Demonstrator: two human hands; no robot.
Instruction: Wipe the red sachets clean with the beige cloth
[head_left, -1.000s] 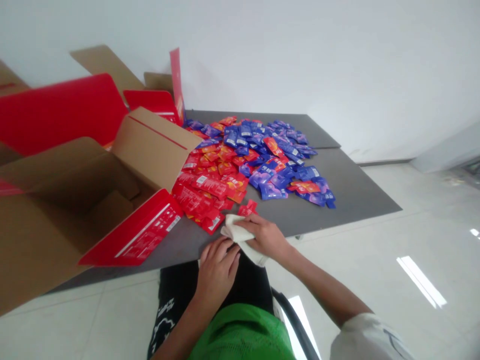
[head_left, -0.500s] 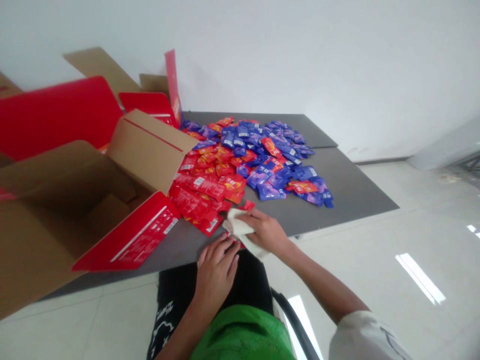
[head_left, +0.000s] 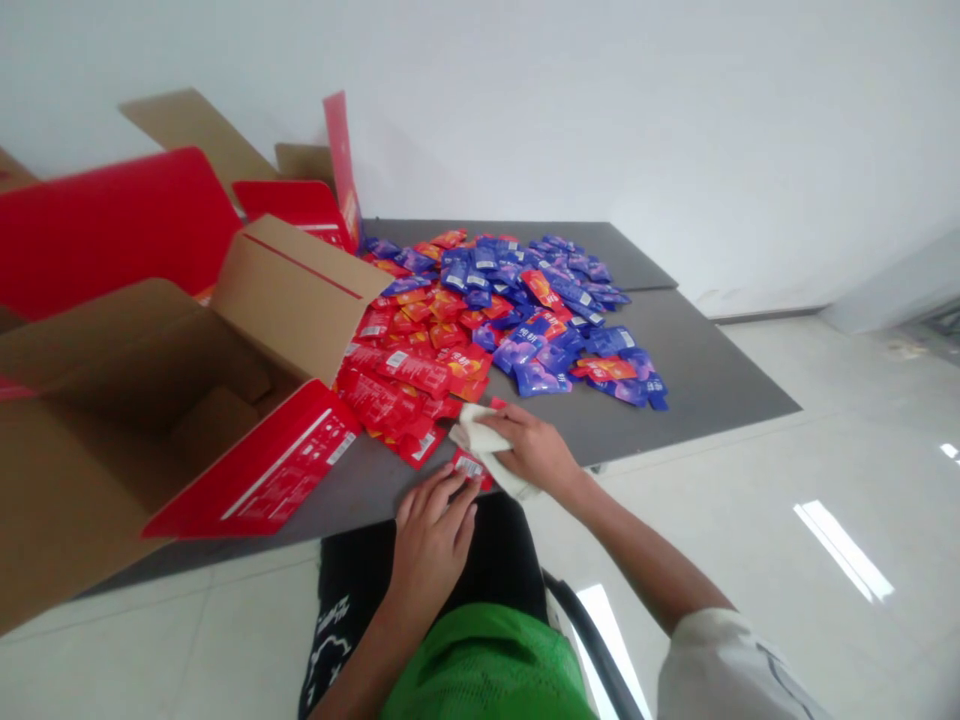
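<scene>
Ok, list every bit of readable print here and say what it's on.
Nothing can be quoted; all of it is too small or blurred:
Blue packets: white lettering, unreadable.
Red packet by the left hand: barcode label, digits unreadable.
Red box flap: white print, unreadable.

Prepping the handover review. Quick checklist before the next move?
1. Right hand grip on white cloth: ok, fingers lie over it.
2. Left hand on red sachet: cannot tell; it touches the sachet, but any hold is unclear.
3. Red and blue kept apart in sachet pile: not ok, they mix mid-pile.
4. Cardboard carton open beside hands: ok, flaps up.
</scene>
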